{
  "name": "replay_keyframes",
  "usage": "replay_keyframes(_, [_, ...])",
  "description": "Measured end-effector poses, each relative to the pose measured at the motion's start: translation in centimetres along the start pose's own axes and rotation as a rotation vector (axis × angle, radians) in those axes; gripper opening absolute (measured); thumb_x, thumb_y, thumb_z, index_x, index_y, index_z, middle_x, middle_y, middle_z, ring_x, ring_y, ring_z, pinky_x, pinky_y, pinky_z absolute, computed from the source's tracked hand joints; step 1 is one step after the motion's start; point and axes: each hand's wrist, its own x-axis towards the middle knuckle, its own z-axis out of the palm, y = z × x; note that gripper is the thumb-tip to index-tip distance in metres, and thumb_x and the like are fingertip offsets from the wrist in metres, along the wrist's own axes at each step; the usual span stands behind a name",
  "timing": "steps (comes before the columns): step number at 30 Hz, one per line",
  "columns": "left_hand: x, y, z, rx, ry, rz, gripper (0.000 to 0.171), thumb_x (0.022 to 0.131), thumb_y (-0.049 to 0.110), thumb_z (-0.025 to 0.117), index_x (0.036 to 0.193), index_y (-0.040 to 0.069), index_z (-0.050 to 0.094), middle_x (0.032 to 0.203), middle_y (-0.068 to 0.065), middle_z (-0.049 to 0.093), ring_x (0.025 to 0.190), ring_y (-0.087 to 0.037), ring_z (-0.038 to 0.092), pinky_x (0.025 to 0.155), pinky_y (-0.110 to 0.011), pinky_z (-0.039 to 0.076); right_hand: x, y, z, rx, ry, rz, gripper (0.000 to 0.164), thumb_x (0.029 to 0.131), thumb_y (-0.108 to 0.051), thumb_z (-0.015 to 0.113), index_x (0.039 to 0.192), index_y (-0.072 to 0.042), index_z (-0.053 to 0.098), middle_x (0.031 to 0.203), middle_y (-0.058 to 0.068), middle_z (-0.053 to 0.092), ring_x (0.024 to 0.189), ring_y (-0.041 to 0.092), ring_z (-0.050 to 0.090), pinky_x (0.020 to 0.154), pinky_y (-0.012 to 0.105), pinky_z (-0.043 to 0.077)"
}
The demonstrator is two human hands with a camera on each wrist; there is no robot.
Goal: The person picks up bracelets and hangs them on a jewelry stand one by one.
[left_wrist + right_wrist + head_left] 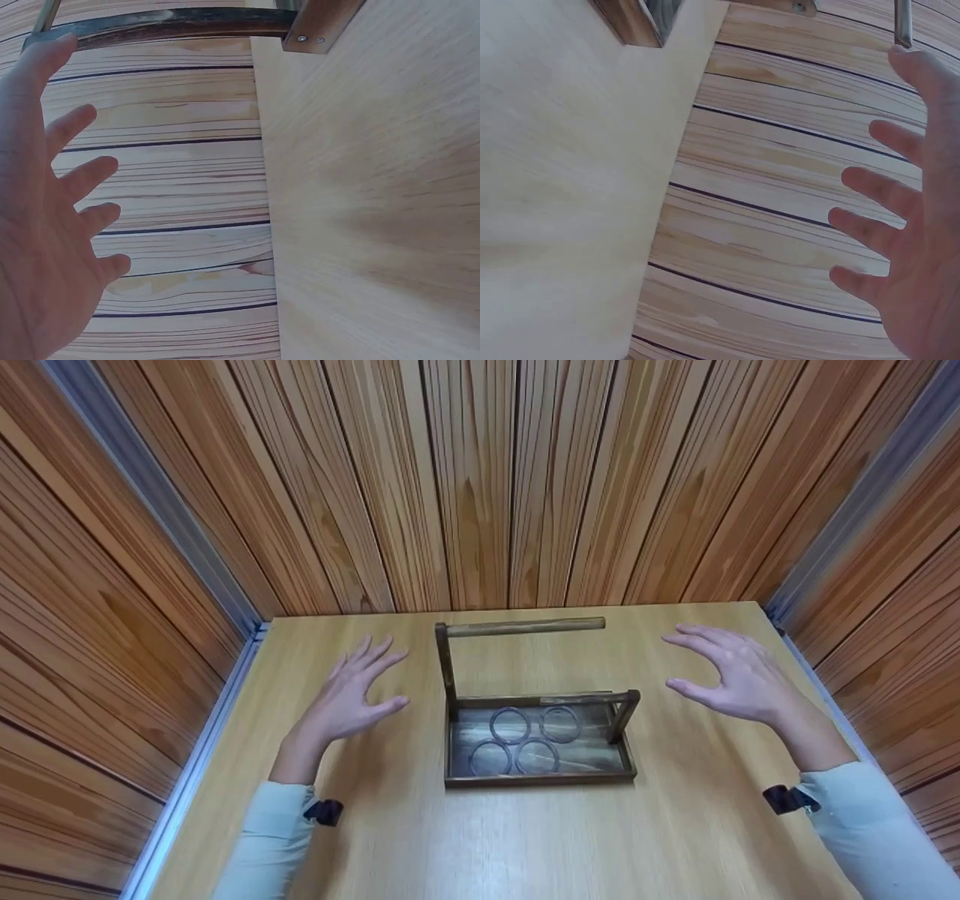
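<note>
A dark wooden stand (540, 781) rests on the table, with a shallow tray as its base. From its left end rises a tall post (446, 664) carrying a horizontal rod (525, 627) that points right. A shorter post (624, 716) stands at the right end. Several round ring shapes (510, 725) show on the tray floor; whether they are loose or part of it I cannot tell. To the left of the stand, my left hand (349, 697) hovers with fingers spread, holding nothing. My right hand (731, 675) is held likewise on the right side, apart from the stand.
The light wooden table (525, 840) meets a plank-patterned back wall (480, 510). Similar panels rise on both sides, with metal rails (199, 757) along the edges. A dark wrist device (324, 812) sits on the left sleeve, another (786, 799) on the right.
</note>
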Motion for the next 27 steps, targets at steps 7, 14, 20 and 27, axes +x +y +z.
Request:
replay_keyframes(7, [-0.2, -0.4, 0.5, -0.058, 0.002, 0.006, 0.079, 0.102, 0.049, 0.078, 0.171, 0.022, 0.051, 0.187, -0.015, 0.031, 0.177, -0.050, 0.015, 0.139, -0.081, 0.007, -0.5, -0.4, 0.9, 0.133, 0.050, 0.073, 0.052, 0.093, -0.022, 0.087, 0.144, -0.017, 0.076, 0.145, 0.015, 0.078, 0.134, 0.050, 0.072, 0.100, 0.070, 0.058])
replay_keyframes(14, [-0.2, -1.1, 1.3, -0.150, 0.024, 0.000, 0.078, 0.099, 0.042, 0.083, 0.169, 0.021, 0.053, 0.187, -0.016, 0.030, 0.177, -0.051, 0.012, 0.138, -0.083, 0.004, -0.5, -0.8, 1.7, 0.326, 0.101, 0.159, 0.043, 0.101, -0.011, 0.082, 0.143, -0.013, 0.077, 0.141, 0.013, 0.081, 0.134, 0.000, 0.070, 0.111, 0.012, 0.044])
replay_keyframes(20, [-0.2, -1.5, 2.2, -0.230, 0.023, -0.008, 0.078, 0.099, 0.038, 0.083, 0.169, 0.021, 0.053, 0.188, -0.014, 0.029, 0.178, -0.050, 0.009, 0.138, -0.082, 0.000, -0.8, -1.0, 2.5, 0.469, 0.184, 0.213, 0.032, 0.104, -0.004, 0.077, 0.136, -0.007, 0.079, 0.129, -0.001, 0.083, 0.118, -0.015, 0.066, 0.102, 0.005, 0.046])
replay_keyframes(27, [0.1, -1.9, 3.4, -0.289, 0.024, -0.030, 0.078, 0.099, 0.041, 0.085, 0.168, 0.023, 0.055, 0.187, -0.013, 0.032, 0.178, -0.049, 0.012, 0.139, -0.082, 0.003, -1.7, -1.6, 3.6, 0.486, 0.218, 0.231, 0.026, 0.100, 0.001, 0.080, 0.126, -0.004, 0.081, 0.117, -0.023, 0.078, 0.110, -0.008, 0.071, 0.097, 0.006, 0.049])
